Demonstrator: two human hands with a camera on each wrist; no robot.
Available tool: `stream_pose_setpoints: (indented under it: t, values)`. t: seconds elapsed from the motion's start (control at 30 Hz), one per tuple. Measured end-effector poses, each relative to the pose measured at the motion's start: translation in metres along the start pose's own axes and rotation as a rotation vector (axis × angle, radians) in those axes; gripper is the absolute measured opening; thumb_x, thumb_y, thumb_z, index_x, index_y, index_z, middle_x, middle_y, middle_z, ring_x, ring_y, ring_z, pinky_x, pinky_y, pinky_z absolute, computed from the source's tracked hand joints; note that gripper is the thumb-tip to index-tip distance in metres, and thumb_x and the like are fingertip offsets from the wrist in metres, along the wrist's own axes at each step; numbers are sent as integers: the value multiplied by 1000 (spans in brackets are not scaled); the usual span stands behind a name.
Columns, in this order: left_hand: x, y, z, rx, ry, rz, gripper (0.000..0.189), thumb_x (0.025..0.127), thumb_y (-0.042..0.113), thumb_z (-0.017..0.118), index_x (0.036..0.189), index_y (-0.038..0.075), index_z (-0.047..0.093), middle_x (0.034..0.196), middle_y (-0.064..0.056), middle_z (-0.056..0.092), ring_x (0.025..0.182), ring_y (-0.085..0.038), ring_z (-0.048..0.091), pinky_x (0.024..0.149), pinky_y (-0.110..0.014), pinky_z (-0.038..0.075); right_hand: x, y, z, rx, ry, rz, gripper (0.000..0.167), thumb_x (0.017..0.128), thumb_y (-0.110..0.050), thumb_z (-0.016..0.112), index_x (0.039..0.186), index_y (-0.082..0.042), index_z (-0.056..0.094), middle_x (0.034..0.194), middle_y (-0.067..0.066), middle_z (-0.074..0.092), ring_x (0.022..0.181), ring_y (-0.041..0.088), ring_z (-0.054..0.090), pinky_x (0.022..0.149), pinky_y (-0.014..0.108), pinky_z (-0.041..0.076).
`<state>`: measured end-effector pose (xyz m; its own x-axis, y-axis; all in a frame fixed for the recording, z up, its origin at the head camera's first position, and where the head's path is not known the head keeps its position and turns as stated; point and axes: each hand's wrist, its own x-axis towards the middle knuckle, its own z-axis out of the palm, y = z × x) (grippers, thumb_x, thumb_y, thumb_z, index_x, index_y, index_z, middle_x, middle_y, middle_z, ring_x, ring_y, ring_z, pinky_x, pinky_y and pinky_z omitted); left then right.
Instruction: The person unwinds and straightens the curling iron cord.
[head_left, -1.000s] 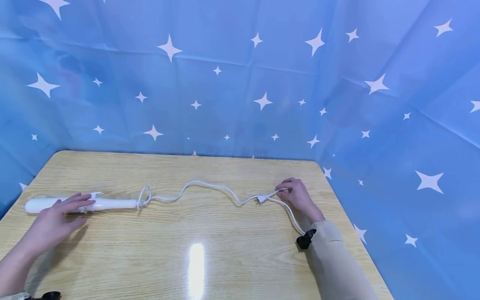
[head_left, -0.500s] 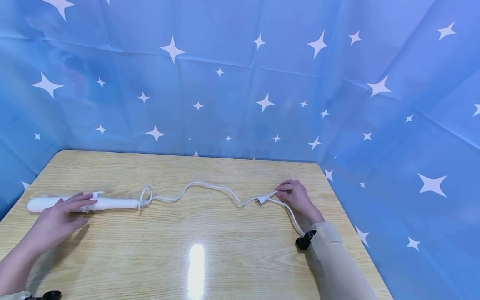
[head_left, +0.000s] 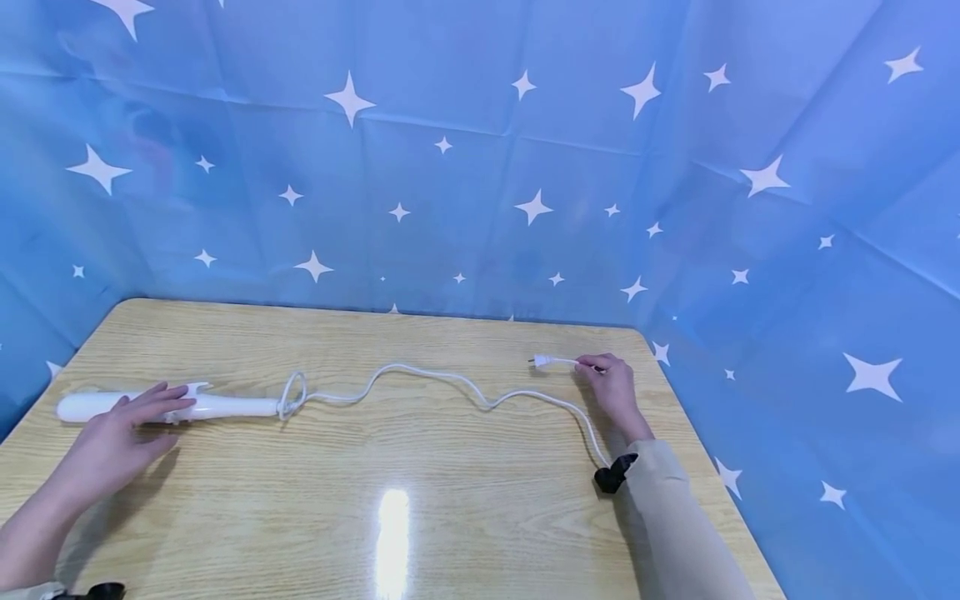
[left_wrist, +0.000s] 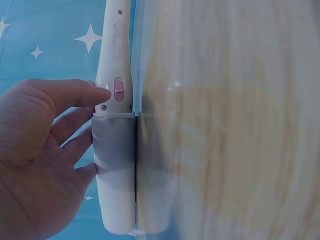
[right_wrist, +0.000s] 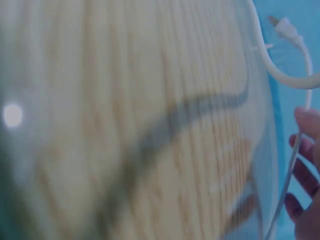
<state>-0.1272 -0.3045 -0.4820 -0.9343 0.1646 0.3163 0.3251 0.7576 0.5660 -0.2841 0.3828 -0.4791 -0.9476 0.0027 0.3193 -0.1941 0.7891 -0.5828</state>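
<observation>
A white curling iron (head_left: 231,407) lies on the left of the table, its pink slide switch (left_wrist: 119,89) facing the left wrist camera. My left hand (head_left: 112,446) rests on its middle with loosely spread fingers; in the left wrist view the thumb tip is right by the switch. From its handle end a white power cord (head_left: 420,371) loops once and runs in waves to the right. My right hand (head_left: 611,390) pinches the cord a little behind the two-prong plug (head_left: 542,361), which points left. Part of the cord is hidden by the right wrist.
The wood-grain table (head_left: 315,500) carries a bright light reflection near its front middle. A blue curtain (head_left: 450,233) with white stars hangs behind and along the right side. A black wrist camera (head_left: 615,473) sits at the right sleeve.
My right hand has moved right and slightly away, drawing the plug off the stretch of cord it overlapped, toward the far edge. The left hand and curling iron have stayed in place.
</observation>
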Motion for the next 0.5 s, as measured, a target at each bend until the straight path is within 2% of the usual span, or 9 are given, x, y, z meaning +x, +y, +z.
stream_pose_setpoints:
  t: [0.07, 0.1, 0.2, 0.23, 0.27, 0.3, 0.47, 0.5]
  values:
    - [2, 0, 1, 4, -2, 6, 52, 82, -11, 74, 132, -9, 61, 146, -33, 48, 135, 22, 7, 123, -65, 0, 0, 4, -2, -58, -9, 31, 16, 97, -12, 73, 108, -2, 79, 106, 19, 72, 96, 36, 65, 80, 46, 54]
    - [3, 1, 1, 4, -6, 7, 53, 82, -12, 73, 133, -9, 60, 144, -36, 48, 142, 14, 9, 123, -65, 0, 1, 6, -3, -88, -16, 51, 17, 98, -14, 72, 109, -3, 79, 107, 19, 72, 98, 37, 65, 84, 50, 53]
    - [6, 3, 1, 9, -15, 1, 54, 82, -12, 72, 134, -10, 58, 142, -38, 48, 154, -17, 16, 123, -65, -2, 1, 12, -6, -140, -47, 128, 20, 100, -19, 70, 112, -5, 78, 113, 18, 71, 105, 38, 62, 91, 59, 47]
    - [7, 3, 1, 5, -21, -1, 54, 83, -13, 72, 135, -11, 57, 142, -39, 47, 154, -30, 18, 123, -66, -4, 1, 13, -6, -148, -64, 147, 21, 100, -20, 70, 113, -5, 78, 114, 19, 70, 106, 38, 62, 92, 61, 46]
    - [7, 4, 1, 3, -25, -5, 54, 83, -12, 72, 135, -12, 57, 141, -40, 47, 153, -35, 18, 123, -66, -4, 1, 15, -7, -155, -82, 161, 23, 100, -20, 69, 114, -5, 77, 115, 19, 70, 107, 39, 62, 92, 61, 46]
    - [8, 6, 1, -2, -30, -8, 54, 84, -12, 72, 135, -13, 56, 141, -40, 47, 150, -46, 20, 122, -66, -4, 1, 16, -8, -159, -105, 168, 24, 101, -21, 68, 117, -4, 76, 118, 20, 69, 109, 39, 61, 93, 62, 46]
    - [15, 13, 2, -1, -36, -2, 51, 88, -8, 70, 137, -13, 54, 139, -43, 47, 147, -50, 24, 123, -66, -1, -1, 13, -12, -115, -206, 135, 39, 103, -22, 63, 135, 1, 64, 139, 29, 55, 124, 46, 55, 105, 65, 44]
    - [17, 16, 2, 0, -38, 3, 51, 89, -7, 70, 137, -13, 53, 139, -43, 46, 143, -56, 27, 123, -66, -1, -1, 8, -12, -99, -218, 122, 43, 104, -23, 62, 138, 2, 61, 142, 31, 51, 127, 47, 52, 108, 65, 42]
